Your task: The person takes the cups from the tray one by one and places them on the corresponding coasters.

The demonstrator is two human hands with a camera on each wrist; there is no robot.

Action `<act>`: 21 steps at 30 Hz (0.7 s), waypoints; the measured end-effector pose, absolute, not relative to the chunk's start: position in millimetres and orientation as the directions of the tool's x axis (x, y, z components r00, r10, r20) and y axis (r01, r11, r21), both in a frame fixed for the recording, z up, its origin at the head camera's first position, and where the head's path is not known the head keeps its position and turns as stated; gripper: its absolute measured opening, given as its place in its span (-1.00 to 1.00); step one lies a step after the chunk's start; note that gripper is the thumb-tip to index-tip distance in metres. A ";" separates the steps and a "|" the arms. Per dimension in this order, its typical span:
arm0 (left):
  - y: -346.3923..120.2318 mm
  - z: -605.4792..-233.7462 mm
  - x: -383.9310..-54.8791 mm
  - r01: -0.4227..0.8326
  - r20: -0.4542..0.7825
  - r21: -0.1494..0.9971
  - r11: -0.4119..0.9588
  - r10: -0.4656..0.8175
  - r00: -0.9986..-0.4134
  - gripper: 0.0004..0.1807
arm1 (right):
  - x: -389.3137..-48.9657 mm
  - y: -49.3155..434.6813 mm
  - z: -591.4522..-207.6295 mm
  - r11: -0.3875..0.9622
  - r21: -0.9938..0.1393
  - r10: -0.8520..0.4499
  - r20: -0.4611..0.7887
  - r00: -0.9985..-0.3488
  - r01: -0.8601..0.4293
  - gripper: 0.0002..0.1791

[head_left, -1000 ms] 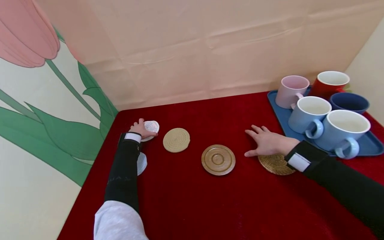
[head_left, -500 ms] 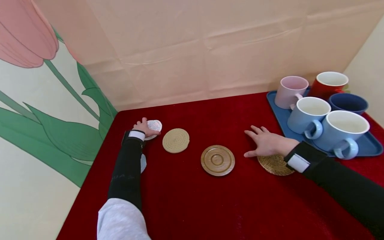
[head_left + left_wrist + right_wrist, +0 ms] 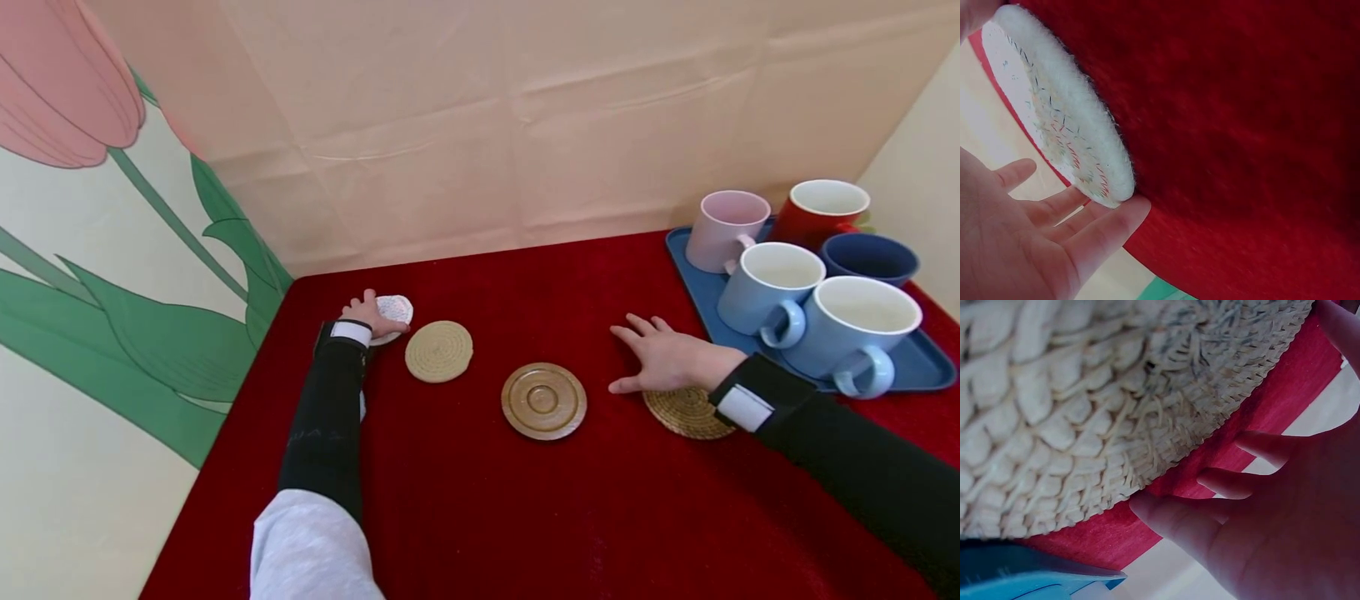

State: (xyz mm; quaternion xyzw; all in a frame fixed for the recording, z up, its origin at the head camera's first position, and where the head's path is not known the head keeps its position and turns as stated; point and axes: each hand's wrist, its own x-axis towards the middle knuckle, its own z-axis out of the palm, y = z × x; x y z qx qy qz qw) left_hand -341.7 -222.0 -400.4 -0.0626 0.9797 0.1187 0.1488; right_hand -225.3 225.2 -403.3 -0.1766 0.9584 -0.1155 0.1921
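Note:
My left hand (image 3: pixel 364 312) spans a round white coaster (image 3: pixel 395 309) at the back left of the red table. In the left wrist view the thumb is at one edge of this coaster, and the index fingertip touches the opposite edge; coloured flecks mark its face. With fingers spread, my right hand (image 3: pixel 671 354) is over a brown woven coaster (image 3: pixel 688 413) and covers part of it. The right wrist view has the fingertips along the weave's edge, holding nothing. A beige coiled coaster (image 3: pixel 438 352) lies just right of the white one.
A grooved wooden coaster (image 3: pixel 543 401) lies between the hands. Several mugs, among them a pink mug (image 3: pixel 726 231), crowd the blue tray (image 3: pixel 693 265) at the right. A pale coaster (image 3: pixel 363 406) is mostly hidden by the left sleeve. The wall borders the table's back.
My left hand and the white coaster have shifted a little to the right and away, closer to the beige coaster. The left forearm hides more of the pale coaster. My right hand stays put.

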 end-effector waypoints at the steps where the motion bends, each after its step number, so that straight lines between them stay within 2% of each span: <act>1: -220.8 -400.2 -342.3 -0.153 -0.305 0.214 0.965 -0.083 -0.949 0.09 | -225.4 225.1 -403.4 0.911 -0.289 -0.383 -0.328 -0.863 -0.295 0.17; 21: -196.9 -400.0 -348.1 -0.087 -0.281 0.205 0.975 -0.027 -0.959 0.04 | -226.5 224.5 -403.7 0.912 -0.293 -0.380 -0.338 -0.861 -0.288 0.16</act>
